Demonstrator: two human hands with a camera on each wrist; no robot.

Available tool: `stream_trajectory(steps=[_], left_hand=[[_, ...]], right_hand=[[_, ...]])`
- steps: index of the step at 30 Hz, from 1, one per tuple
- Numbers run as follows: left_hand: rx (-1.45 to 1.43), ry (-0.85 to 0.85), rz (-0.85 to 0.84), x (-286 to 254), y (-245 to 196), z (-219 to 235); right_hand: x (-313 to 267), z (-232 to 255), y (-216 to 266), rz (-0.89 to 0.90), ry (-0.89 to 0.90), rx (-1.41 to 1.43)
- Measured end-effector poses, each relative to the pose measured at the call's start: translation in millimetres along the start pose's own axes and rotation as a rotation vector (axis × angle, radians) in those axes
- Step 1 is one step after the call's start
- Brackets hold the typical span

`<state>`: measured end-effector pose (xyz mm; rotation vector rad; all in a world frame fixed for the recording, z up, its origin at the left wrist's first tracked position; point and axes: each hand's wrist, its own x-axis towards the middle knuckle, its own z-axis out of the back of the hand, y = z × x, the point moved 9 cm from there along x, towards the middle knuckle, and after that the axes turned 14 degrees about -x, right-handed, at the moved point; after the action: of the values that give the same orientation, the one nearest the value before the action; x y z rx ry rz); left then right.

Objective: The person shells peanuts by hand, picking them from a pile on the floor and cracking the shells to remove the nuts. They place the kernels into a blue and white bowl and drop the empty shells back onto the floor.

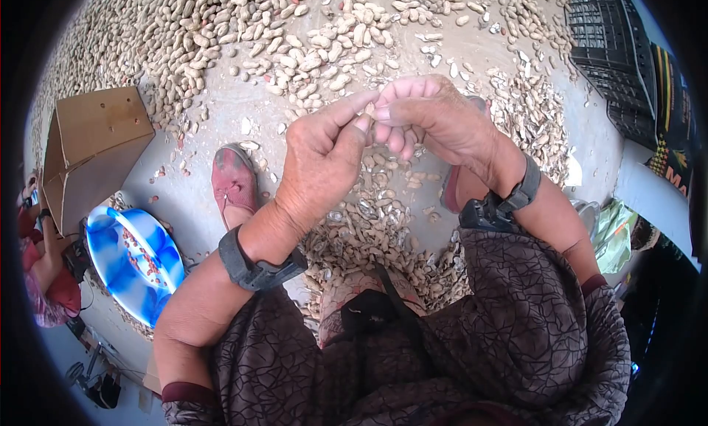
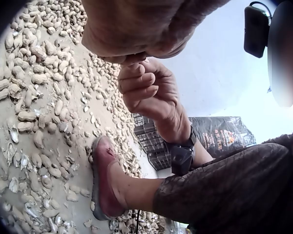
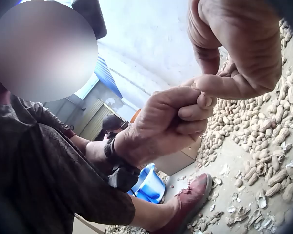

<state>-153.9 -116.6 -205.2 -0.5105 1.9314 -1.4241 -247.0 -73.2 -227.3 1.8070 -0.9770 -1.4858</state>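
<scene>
Both hands meet over the floor, fingertips together. A small, pale peanut [image 1: 370, 111], mostly covered by fingers, sits between them. My left hand [image 1: 321, 157] pinches it between thumb and forefinger. From the other side my right hand [image 1: 450, 127] pinches it too, thumb tip close to the left thumb, its other fingers curled in. In the right wrist view the left hand [image 3: 158, 124] has its fingers folded under the thumb. Below the hands lie peanut shells [image 1: 369, 234], heaped between the legs.
Unshelled peanuts [image 1: 184, 28] spread thickly across the floor ahead. To the left stand a cardboard box [image 1: 103, 153] and a blue-and-white basin [image 1: 173, 260] with reddish kernels inside. A black crate [image 1: 608, 57] is at the right. Another person [image 1: 51, 271] sits at the far left.
</scene>
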Motion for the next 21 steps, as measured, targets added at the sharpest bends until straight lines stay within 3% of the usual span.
stream_trajectory(steps=[11, 14, 16, 21], left_hand=[[0.095, -0.012, -0.245, -3, -24, -8], [0.245, 0.069, -0.327, -5, -33, -17], [0.492, 0.139, -0.380, -7, -32, -25], [0.461, 0.088, -0.395, -7, -33, -22]], right_hand=[[2, -10, -6, -0.077, 0.099, 0.218], [1, -12, -9, -0.112, 0.110, 0.228], [1, -14, -14, -0.138, 0.111, 0.237], [0, -17, -14, -0.135, 0.093, 0.207]])
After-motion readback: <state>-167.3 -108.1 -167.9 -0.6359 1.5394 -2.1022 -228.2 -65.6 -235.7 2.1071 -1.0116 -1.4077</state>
